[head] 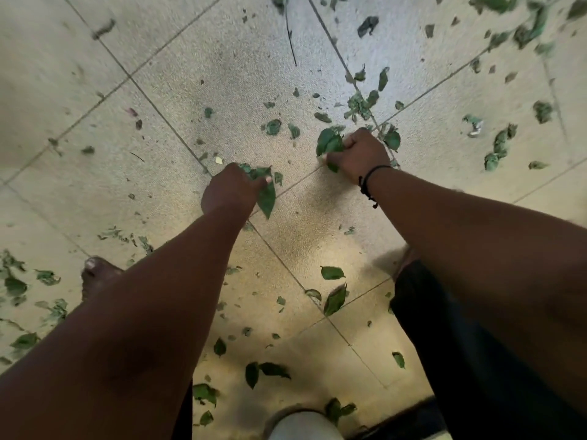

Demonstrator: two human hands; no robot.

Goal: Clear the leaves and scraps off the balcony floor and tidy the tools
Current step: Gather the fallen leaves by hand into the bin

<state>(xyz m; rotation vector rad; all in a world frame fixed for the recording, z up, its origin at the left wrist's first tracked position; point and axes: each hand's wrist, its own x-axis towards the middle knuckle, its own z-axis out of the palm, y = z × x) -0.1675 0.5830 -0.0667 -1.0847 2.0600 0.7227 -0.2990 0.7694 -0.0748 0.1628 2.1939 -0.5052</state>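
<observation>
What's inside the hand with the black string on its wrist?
Green leaves. The right hand is curled round a small bunch, and leaf tips poke out past the fingers. How many leaves are tucked inside the fist cannot be seen, because the fingers cover them.

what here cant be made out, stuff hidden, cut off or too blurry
Head view only:
- Left hand: fingers hidden behind its knuckles and the leaves it grips.
- Right hand: how many leaves it holds, hidden in the fist.
- White round object: cut off by the bottom edge, unidentifiable.
- Top-right scraps: motion-blurred.
- Tools: none in frame.
</observation>
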